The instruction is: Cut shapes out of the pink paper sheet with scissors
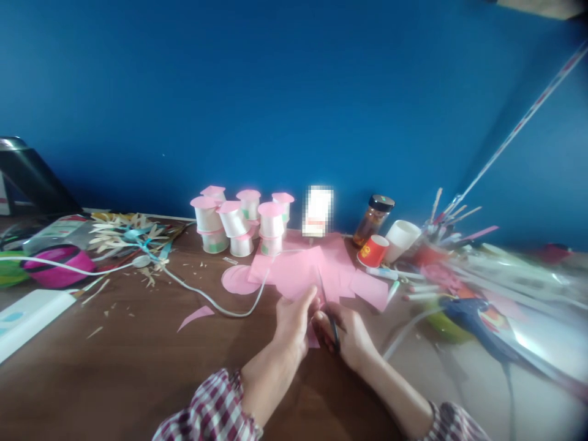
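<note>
My left hand (293, 321) pinches a piece of pink paper (301, 275) over the table, thumb on top. Black-handled scissors (334, 331) sit in my right hand (353, 337), fingers wrapped round the handles. Their blades point away from me and lie at the right side of the held paper. More pink sheets (340, 251) lie flat behind my hands. Just left of them rest pink paper circles (237, 280). A curved pink scrap (195, 317) lies apart on the left.
Several stacked white paper cups (214, 242) with pink tops stand at the back. A white cable (229, 313) loops across the table. At right are a dark-lidded jar (373, 220), a red cup (373, 251), a white cup (403, 239) and a blue glue gun (473, 315). A phone-like bright screen (318, 208) stands behind.
</note>
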Demonstrator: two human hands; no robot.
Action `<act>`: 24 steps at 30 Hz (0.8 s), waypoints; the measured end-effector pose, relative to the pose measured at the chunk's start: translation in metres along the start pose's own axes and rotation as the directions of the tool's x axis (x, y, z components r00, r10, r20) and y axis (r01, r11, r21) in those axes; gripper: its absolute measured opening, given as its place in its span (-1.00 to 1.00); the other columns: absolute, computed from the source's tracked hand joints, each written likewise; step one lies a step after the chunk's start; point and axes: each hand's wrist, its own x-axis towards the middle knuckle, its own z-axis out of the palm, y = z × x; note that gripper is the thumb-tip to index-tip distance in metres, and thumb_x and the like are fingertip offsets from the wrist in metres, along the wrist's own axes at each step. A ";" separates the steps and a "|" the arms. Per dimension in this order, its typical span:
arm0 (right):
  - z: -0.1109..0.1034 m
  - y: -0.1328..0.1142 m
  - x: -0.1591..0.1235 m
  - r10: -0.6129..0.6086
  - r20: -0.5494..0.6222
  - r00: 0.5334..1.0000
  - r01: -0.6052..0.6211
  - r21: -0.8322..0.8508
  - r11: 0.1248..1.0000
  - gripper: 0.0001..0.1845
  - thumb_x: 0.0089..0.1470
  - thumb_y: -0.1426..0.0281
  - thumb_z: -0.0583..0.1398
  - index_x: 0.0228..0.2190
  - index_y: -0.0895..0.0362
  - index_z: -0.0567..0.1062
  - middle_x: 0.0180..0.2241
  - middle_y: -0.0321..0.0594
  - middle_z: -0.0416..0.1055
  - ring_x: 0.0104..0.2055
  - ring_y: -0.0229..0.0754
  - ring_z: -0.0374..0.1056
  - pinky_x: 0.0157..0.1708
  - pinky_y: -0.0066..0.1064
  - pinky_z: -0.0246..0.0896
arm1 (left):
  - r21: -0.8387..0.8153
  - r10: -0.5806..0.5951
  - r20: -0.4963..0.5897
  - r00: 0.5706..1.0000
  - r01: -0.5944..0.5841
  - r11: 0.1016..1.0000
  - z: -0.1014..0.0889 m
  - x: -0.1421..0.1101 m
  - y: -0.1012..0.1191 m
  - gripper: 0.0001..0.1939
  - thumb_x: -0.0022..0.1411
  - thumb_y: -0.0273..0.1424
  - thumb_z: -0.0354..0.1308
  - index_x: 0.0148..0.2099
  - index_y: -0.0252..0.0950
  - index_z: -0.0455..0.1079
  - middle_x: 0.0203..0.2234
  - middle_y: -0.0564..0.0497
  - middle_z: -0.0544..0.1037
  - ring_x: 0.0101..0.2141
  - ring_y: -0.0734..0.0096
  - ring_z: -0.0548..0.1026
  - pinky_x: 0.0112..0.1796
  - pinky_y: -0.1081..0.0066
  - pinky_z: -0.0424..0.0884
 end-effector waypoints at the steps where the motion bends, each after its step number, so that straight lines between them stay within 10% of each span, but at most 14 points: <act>1: 0.000 0.000 0.000 0.000 -0.002 1.000 0.000 -0.002 1.000 -0.66 0.12 0.19 0.14 -0.57 0.15 0.34 -0.71 -0.37 0.26 -0.69 -0.32 0.19 -0.67 -0.53 0.04 | -0.002 -0.007 0.003 1.000 0.007 1.000 0.000 0.000 0.000 -0.73 -0.21 -0.38 0.36 -0.55 -0.38 0.31 -0.73 0.09 0.35 -0.73 0.56 0.30 -0.72 0.53 0.21; 24: -0.001 -0.002 0.000 0.015 0.016 1.000 -0.014 -0.025 1.000 -0.66 0.11 0.20 0.14 -0.57 0.15 0.36 -0.72 -0.35 0.29 -0.70 -0.30 0.19 -0.67 -0.51 0.04 | -0.009 0.002 -0.002 1.000 -0.002 1.000 0.002 -0.002 0.006 -0.75 -0.20 -0.42 0.34 -0.55 -0.37 0.29 -0.76 0.11 0.30 -0.73 0.57 0.27 -0.73 0.56 0.15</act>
